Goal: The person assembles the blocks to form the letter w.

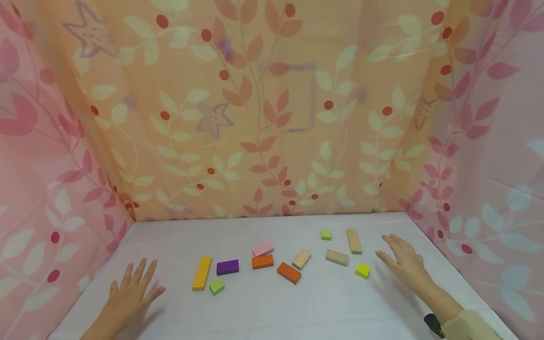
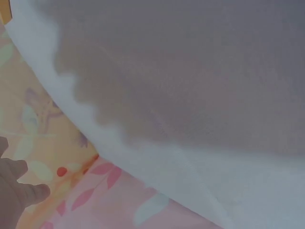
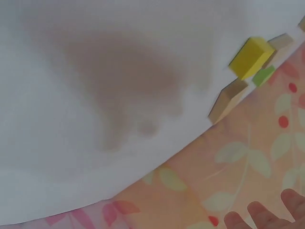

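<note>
My left hand (image 1: 129,295) hovers over the left of the white table with fingers spread, holding nothing. Nearest to it are a long yellow-orange block (image 1: 201,274), a green block (image 1: 216,286) and a purple block (image 1: 227,267). On the right, my right hand (image 1: 405,264) is in the air, its fingers extended and nothing in them. A yellow cube (image 1: 363,270) lies just left of it, with a long wooden block (image 1: 354,241) behind. Fingertips (image 3: 259,212) show at the bottom of the right wrist view.
Mid-table lie a pink block (image 1: 263,249), two orange blocks (image 1: 262,261), a striped block (image 1: 301,259) and a pale wooden block (image 1: 337,257). Farther back is a small green block (image 1: 326,234). Patterned curtains (image 1: 255,118) enclose the table's back and sides.
</note>
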Demonstrator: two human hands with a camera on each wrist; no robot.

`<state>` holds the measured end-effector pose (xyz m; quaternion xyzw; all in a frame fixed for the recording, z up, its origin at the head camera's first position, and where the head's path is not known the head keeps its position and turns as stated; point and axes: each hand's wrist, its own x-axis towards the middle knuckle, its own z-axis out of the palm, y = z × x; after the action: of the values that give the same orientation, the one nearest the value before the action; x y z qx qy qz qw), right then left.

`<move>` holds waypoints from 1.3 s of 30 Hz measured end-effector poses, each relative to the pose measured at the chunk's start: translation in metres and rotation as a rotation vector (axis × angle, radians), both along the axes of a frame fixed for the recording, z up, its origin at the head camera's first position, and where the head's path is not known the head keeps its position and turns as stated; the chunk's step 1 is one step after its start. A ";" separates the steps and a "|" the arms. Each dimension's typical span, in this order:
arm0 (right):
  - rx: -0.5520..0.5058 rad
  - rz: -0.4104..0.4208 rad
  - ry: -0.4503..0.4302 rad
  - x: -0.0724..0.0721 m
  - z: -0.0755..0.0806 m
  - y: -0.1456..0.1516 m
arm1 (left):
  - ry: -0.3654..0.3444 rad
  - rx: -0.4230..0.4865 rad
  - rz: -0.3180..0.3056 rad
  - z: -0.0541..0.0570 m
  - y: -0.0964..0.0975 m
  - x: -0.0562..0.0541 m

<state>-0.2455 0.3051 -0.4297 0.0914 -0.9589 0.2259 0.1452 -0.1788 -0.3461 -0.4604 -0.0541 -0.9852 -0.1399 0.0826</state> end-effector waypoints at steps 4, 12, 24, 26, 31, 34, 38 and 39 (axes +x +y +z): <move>-0.026 0.043 0.027 0.003 0.000 -0.013 | 0.009 -0.008 -0.015 0.003 0.002 -0.001; -0.109 0.133 0.023 -0.001 0.000 -0.046 | -0.037 0.014 -0.031 0.013 0.014 -0.005; -0.323 0.225 -0.064 -0.011 -0.004 -0.099 | -0.054 -0.026 -0.045 0.003 0.036 -0.015; -0.363 0.212 -0.115 -0.013 -0.005 -0.109 | -0.065 -0.011 -0.048 0.001 0.040 -0.017; -0.401 0.233 -0.183 -0.016 -0.003 -0.132 | -0.122 0.031 -0.053 0.000 0.048 -0.022; -0.419 0.271 -0.187 -0.018 -0.001 -0.144 | -0.158 0.055 -0.054 0.001 0.054 -0.024; -0.439 0.306 -0.202 -0.022 -0.001 -0.159 | -0.171 0.071 -0.066 0.003 0.061 -0.027; -0.439 0.309 -0.209 -0.023 -0.001 -0.162 | -0.172 0.071 -0.068 0.003 0.062 -0.028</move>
<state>-0.2689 0.1429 -0.4305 0.1792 -0.8715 0.4558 0.0257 -0.2066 -0.2844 -0.4575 -0.0723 -0.9807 -0.1817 -0.0051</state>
